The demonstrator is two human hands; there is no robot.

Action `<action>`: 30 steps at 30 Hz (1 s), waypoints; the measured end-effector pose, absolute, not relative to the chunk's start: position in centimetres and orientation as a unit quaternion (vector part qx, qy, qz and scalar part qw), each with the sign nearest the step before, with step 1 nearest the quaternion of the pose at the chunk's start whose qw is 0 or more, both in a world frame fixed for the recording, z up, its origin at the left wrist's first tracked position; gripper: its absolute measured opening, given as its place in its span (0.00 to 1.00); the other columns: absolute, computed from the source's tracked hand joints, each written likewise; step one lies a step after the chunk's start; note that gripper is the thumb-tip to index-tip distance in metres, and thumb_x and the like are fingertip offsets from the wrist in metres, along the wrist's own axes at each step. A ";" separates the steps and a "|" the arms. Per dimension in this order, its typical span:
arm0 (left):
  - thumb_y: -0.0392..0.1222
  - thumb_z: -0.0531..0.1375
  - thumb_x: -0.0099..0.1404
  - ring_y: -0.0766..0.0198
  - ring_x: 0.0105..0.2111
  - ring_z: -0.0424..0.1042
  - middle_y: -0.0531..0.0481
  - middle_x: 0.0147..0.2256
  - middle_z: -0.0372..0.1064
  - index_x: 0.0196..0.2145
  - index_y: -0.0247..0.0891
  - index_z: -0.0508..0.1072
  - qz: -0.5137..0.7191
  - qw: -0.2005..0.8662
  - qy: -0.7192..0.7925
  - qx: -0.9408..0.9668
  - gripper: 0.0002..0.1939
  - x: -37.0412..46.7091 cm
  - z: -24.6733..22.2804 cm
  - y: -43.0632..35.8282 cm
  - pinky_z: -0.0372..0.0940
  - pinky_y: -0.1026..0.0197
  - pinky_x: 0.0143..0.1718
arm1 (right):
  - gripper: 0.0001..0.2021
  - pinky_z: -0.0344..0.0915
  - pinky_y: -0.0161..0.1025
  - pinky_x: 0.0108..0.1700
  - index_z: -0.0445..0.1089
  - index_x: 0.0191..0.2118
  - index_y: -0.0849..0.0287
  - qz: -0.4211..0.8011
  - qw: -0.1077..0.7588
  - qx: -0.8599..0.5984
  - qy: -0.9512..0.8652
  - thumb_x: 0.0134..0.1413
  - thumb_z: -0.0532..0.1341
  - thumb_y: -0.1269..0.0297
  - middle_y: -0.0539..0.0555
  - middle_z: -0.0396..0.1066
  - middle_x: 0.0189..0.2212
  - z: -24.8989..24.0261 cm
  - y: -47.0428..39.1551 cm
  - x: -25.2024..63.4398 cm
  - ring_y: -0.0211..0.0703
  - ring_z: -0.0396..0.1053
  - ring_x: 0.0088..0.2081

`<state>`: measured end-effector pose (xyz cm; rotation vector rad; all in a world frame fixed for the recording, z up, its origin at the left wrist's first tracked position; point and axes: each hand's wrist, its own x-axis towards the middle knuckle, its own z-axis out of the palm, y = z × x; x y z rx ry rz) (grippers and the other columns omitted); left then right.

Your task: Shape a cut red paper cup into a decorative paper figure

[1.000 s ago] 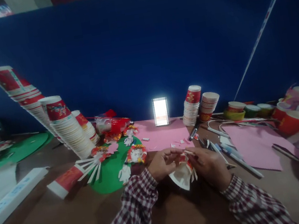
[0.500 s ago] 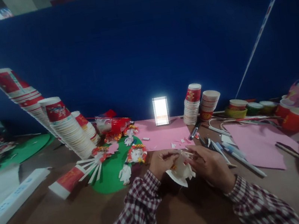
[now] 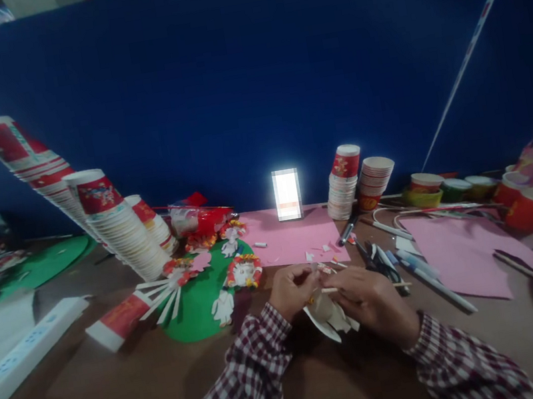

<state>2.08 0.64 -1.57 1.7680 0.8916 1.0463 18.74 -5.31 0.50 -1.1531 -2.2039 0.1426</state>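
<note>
Near the table's front, my left hand (image 3: 291, 293) pinches the upper edge of a cut white paper piece (image 3: 330, 314), curved like part of a paper cup, with ragged edges hanging down. Opposite it, my right hand (image 3: 376, 300) is closed around a thin pale stick (image 3: 330, 290), whose tip lies against the paper. The stick's other end shows past the knuckles. Small red and yellow bits show at the fingertips, too small to make out. Left of my hands, a red-and-yellow trimmed paper figure (image 3: 244, 272) and a white cutout (image 3: 223, 307) lie on green paper (image 3: 190, 326).
Tall stacks of paper cups (image 3: 119, 229) lean at the left, with more cup stacks (image 3: 344, 180) at the back right. A fringed cup (image 3: 116, 321) lies on its side near a white power strip (image 3: 29, 358). Scissors (image 3: 382, 262) and pens (image 3: 436, 284) lie right, beside pink paper (image 3: 458, 257).
The paper piece has tilted and shifted slightly right and down. My right hand has turned, so the stick now lies nearly level across the paper's top.
</note>
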 end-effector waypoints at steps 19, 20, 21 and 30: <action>0.39 0.56 0.52 0.63 0.27 0.70 0.46 0.28 0.73 0.32 0.32 0.74 0.305 0.465 0.384 0.737 0.12 0.4 -1.0 0.5 0.64 0.66 0.27 | 0.15 0.65 0.40 0.41 0.63 0.47 0.56 -0.003 0.306 -0.369 -0.877 0.51 0.56 0.63 0.55 0.70 0.38 1.3 -7.1 18.0 0.42 0.66 0.40; 0.40 0.57 0.52 0.64 0.26 0.70 0.46 0.28 0.72 0.32 0.32 0.74 0.323 0.472 0.392 0.721 0.12 0.4 -0.9 0.6 0.63 0.66 0.27 | 0.17 0.64 0.41 0.42 0.62 0.48 0.57 0.005 0.325 -0.384 -0.864 0.50 0.56 0.61 0.56 0.69 0.40 1.4 -7.2 18.2 0.44 0.66 0.42; 0.41 0.57 0.51 0.64 0.26 0.69 0.46 0.27 0.72 0.32 0.31 0.74 0.342 0.484 0.398 0.700 0.12 0.5 -0.8 0.8 0.63 0.66 0.26 | 0.19 0.64 0.43 0.43 0.61 0.49 0.57 0.009 0.350 -0.403 -0.845 0.51 0.55 0.60 0.57 0.68 0.42 1.4 -7.2 18.5 0.45 0.65 0.43; 0.45 0.61 0.49 0.66 0.23 0.65 0.48 0.22 0.68 0.23 0.31 0.73 0.461 0.464 0.416 0.631 0.12 1.0 -1.3 1.3 0.59 0.67 0.22 | 0.35 0.62 0.47 0.48 0.52 0.56 0.59 -0.029 0.349 -0.486 -0.801 0.43 0.58 0.47 0.60 0.60 0.51 2.2 -6.8 19.5 0.53 0.59 0.50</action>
